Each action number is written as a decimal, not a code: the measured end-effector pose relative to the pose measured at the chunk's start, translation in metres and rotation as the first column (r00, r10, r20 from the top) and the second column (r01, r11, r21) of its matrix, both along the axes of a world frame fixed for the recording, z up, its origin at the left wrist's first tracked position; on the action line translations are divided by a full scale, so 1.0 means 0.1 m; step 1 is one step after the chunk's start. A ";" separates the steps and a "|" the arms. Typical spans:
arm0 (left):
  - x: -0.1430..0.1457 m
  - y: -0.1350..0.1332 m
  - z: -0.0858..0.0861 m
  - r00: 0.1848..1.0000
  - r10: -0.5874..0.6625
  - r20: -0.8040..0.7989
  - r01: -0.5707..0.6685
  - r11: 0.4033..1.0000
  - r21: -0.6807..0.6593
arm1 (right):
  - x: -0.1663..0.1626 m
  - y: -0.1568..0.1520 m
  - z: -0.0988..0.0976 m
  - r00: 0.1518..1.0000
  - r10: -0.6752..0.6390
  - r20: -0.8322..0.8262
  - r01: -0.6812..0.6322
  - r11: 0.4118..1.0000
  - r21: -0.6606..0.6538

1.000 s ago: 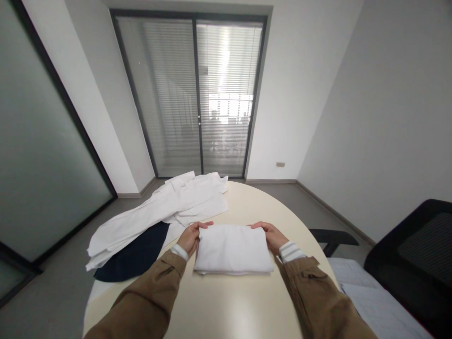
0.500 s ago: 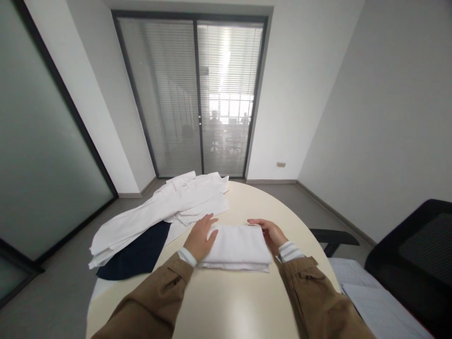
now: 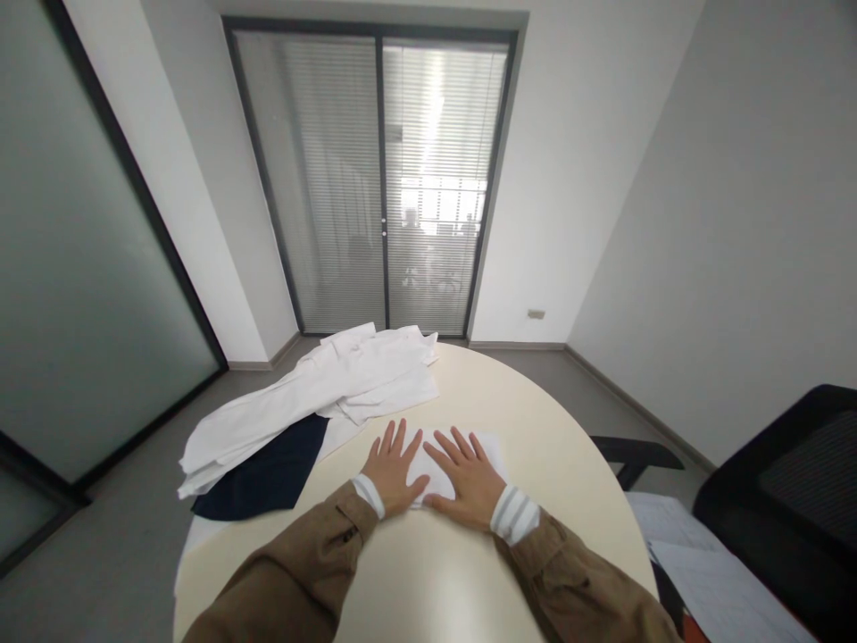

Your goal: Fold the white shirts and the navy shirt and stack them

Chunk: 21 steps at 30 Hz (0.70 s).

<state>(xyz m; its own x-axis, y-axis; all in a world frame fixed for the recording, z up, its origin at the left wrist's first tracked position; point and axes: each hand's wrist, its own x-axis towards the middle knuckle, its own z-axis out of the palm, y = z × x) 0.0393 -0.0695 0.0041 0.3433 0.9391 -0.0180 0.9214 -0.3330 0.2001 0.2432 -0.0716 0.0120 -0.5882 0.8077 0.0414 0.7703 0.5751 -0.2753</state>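
A folded white cloth [image 3: 428, 469] lies on the round cream table [image 3: 428, 572], mostly covered by my hands. My left hand [image 3: 392, 469] rests flat on its left part with the fingers spread. Across its right part lies my right hand [image 3: 465, 478], palm down and fingers spread too. The two thumbs nearly meet near the cloth's front edge. Neither hand grips anything. Whether the cloth is a garment cannot be made out.
A heap of white garments [image 3: 321, 384] lies at the table's far left, with a dark navy cloth [image 3: 268, 473] partly under it. To the right stands a black office chair [image 3: 790, 482] with white papers or cloth [image 3: 710, 563] on it. Glass doors with blinds [image 3: 375, 179] are behind.
Both hands have moved from the sides of the folded cloth onto its top. The fingers are now spread flat over it. The view has shifted slightly.
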 end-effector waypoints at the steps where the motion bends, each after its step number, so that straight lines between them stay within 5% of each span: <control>1: 0.00 0.00 0.01 1.000 0.001 -0.008 -0.001 1.000 -0.007 | 0.01 0.00 -0.02 1.000 -0.001 0.016 0.001 1.000 0.007; 10: -0.19 0.04 -0.02 0.973 -0.231 -0.004 0.231 0.973 -0.006 | 0.01 -0.04 -0.08 0.998 -0.043 0.036 0.041 0.998 0.052; 21: -0.14 0.14 -0.30 0.972 -0.231 -0.031 0.232 0.948 0.217 | 0.01 -0.03 -0.03 0.962 -0.259 0.084 0.259 0.966 0.007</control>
